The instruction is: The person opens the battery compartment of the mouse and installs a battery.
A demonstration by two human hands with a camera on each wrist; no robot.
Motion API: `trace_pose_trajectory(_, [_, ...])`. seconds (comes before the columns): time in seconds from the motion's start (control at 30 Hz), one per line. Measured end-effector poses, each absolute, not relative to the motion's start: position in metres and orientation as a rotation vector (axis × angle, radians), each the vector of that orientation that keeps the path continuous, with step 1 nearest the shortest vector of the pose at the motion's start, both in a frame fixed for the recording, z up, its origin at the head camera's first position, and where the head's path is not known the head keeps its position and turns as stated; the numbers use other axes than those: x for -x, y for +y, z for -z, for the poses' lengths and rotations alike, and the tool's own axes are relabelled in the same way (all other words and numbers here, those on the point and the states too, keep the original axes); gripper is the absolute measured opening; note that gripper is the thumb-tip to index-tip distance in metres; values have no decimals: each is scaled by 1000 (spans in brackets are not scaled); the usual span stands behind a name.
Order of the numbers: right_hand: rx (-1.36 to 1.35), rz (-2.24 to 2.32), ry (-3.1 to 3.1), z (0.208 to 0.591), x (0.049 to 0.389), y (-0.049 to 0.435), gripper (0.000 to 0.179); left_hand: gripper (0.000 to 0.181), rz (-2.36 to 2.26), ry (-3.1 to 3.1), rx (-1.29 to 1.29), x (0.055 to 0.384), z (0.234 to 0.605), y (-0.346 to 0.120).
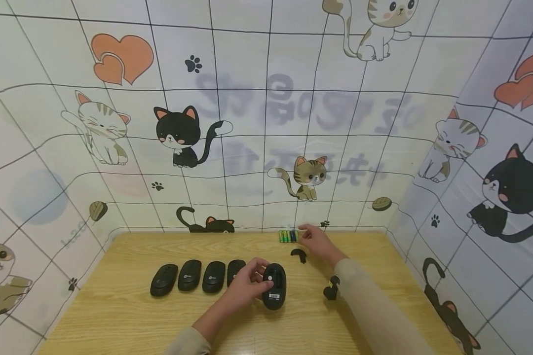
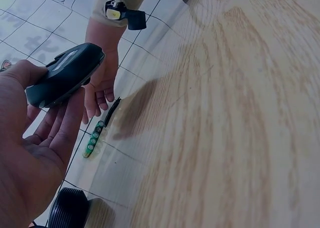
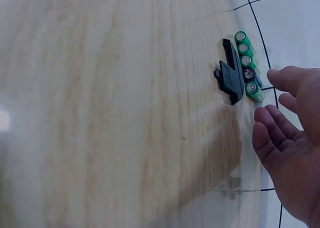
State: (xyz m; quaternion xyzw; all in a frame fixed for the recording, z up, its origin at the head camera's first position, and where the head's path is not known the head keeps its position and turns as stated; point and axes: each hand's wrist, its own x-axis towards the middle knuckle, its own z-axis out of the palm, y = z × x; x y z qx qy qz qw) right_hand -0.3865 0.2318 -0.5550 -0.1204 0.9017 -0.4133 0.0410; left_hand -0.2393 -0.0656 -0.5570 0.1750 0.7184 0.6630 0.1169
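We see the row of batteries (image 3: 246, 61) lying near the far edge of the table (image 1: 115, 305), just off the right hand (image 1: 317, 242), which is by far the nearer of the two. That hand comes in from the right end of the row, its thumb and fingers apart with nothing between them; from the head view we cannot quite tell whether a fingertip touches the end battery, though the right wrist view shows a gap. The five batteries lie side by side, so the row runs left to right while each one's long axis points toward the wall. Our left hand (image 1: 247, 286) is well apart from them, closer to us and a little to their left, gripping a black mouse (image 1: 274, 287) with its underside turned up and its long axis also running roughly away from us. A black cover (image 3: 230, 79) lies just on our side of the row, between it and the mouse, and other mice (image 1: 164, 280) stand lined up to the left.
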Motion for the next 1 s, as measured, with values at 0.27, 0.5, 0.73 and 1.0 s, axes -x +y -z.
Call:
trace_pose_trajectory(0.27, [477,1150,2739,550,396,233,48,43,-1956,2095,-522,238,555,-65])
trace_pose_trajectory(0.5, [472,1151,2697,548,398,233,50,42,-1944,2101,-518,238,554,-65])
trace_pose_trajectory(0.73, [456,1113,2711,548,400,232,46,43,-1952,2090,-525,239,557,-65])
trace_pose_trajectory(1.0, [446,1141,2717,551,402,230,37,43,-1955,2097,-520,239,558,-66])
